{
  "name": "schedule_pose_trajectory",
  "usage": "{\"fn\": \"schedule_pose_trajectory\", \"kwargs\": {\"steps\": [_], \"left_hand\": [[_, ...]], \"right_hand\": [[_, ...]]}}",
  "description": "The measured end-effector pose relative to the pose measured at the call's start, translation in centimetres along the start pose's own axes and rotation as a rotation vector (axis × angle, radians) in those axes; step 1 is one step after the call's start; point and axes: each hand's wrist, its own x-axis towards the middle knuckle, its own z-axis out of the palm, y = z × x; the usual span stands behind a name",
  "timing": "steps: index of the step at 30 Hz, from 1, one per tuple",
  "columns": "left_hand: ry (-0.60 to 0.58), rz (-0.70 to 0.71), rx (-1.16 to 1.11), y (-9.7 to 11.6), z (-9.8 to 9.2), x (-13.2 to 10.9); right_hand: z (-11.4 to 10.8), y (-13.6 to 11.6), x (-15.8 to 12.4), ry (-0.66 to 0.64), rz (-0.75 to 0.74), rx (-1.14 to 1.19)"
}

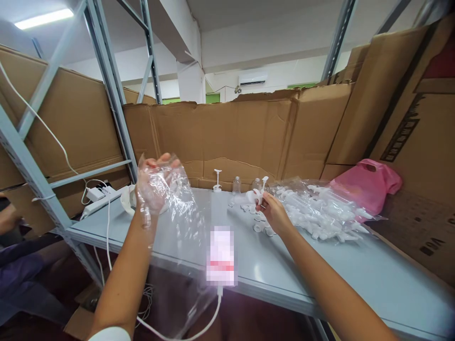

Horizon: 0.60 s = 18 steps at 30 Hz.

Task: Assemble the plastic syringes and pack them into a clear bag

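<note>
Two hands busy: my left hand grips a clear plastic bag raised off the table, mouth up for loading, right hand pinching a white pump nozzle from the pile

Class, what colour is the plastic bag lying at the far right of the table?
Pink: the plastic bag shows best in the head view, beside the cardboard.
</note>
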Motion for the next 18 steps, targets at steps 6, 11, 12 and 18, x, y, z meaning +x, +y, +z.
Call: {"fn": "schedule_pose_trajectory", "kwargs": {"steps": [6, 11, 12, 18], "left_hand": [[-0.267, -0.58, -0.127, -6.4, 2.2, -0.2], [-0.36, -0.846, -0.278, -11.7, 3.9, 0.3], [-0.364, -0.872, -0.302, -12.6, 4.1, 0.5], [-0.391, -0.952, -0.343, -17.7, 5.0, 0.6]], "right_hand": [[0.0, -0.7, 0.2, 0.061, -0.089, 0.151], [-0.6, -2.2, 0.5, 0.197, -0.237, 0.29], [-0.7, -2.4, 0.5, 0.225, -0.269, 0.293], [-0.5, -3.1, 0.2, 0.224, -0.269, 0.211]]}}
